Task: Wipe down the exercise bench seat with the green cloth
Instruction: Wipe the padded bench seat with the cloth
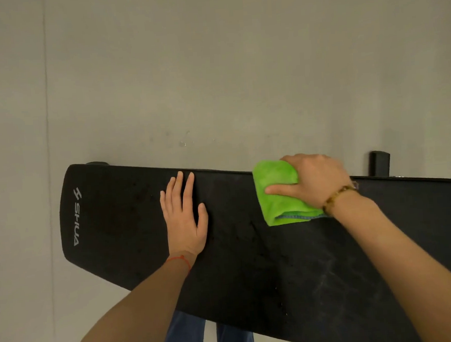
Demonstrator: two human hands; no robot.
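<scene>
**Wiping the bench**

From the head view, I saw the right hand (314, 179) gripping the green cloth (279, 193) at the far edge of the black bench seat (252, 262). The left hand (184, 213) lay flat and open. A loose hold could drop the cloth.

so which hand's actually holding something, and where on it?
Right hand grips the folded green cloth at its right end, pressed on the bench seat. Left hand lies flat on the seat, holding nothing.
</scene>
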